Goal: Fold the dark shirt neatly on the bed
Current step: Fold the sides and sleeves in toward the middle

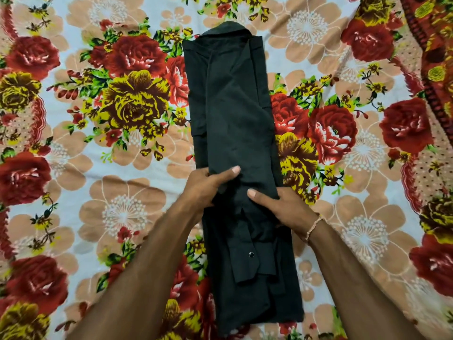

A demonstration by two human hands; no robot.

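Note:
The dark shirt lies on the bed as a long narrow strip, collar at the far end, both sides and sleeves folded inward. A cuff with a button shows on its near half. My left hand grips the strip's left edge around the middle, thumb on top, fingers tucked under the cloth. My right hand holds the right edge a little nearer to me, thumb on top and fingers under. The near hem reaches between my forearms.
A bedsheet printed with red and yellow roses and peach flowers covers the whole bed. A second patterned cloth with a dark red border lies along the far right.

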